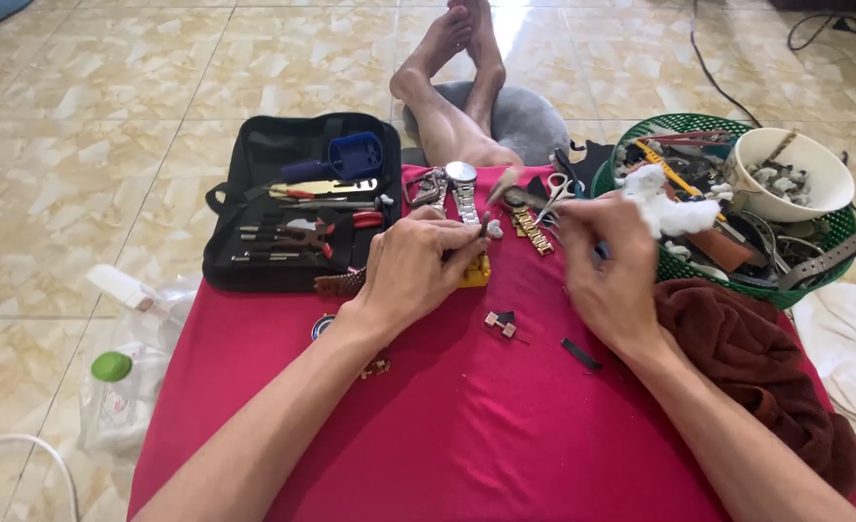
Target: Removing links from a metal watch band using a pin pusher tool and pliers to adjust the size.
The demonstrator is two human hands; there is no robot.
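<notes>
- The left hand [410, 274] pinches a small dark-tipped piece with a white blob [493, 229] at its far end; what the piece is cannot be told.
- A yellow block [476, 272] shows just under that hand's fingers, on the red cloth [447, 425].
- The right hand [609, 273] is closed on a wad of white cotton [667, 205], held up near the green basket [698, 124].
- The pinched piece points far and slightly right, its long axis running toward the silver watch [463, 184] and gold band [531, 232] lying just beyond.
- Between the hands the cloth holds small links [500, 324] and a black strip [580, 354]; the near half of the cloth is open.
- Left edge: a black tool case [297, 203], open, overhanging onto the tiled floor [89, 126].
- Right edge: a brown towel [756, 367] and the basket with a white bowl [797, 174].
- Far: the person's crossed feet [462, 53].
</notes>
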